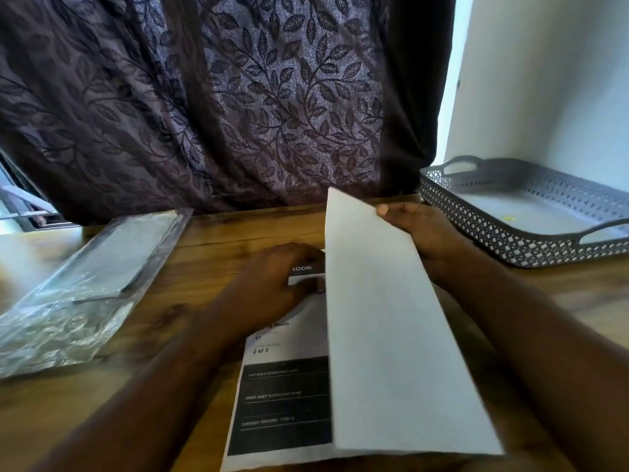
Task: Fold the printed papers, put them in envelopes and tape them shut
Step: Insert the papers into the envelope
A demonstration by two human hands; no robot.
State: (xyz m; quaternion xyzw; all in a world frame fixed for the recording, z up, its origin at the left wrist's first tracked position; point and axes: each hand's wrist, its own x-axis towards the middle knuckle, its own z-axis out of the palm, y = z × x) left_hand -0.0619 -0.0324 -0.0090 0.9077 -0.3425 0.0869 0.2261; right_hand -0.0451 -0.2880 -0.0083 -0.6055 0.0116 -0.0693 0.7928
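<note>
A printed paper [286, 396] with black blocks and the text "2 of 3" lies on the wooden table in front of me. Its right half [384, 335] is lifted and turned over to the left, blank side up. My right hand [418, 229] grips the far edge of this raised half, thumb on top. My left hand [272, 287] rests flat on the far part of the printed half, fingers near the fold line. A clear plastic pack of envelopes [88, 287] lies at the left.
A grey perforated tray [531, 247] with handles stands at the back right, a white sheet lying in it. A dark leaf-patterned curtain [238, 97] hangs right behind the table. A white wall is at the right.
</note>
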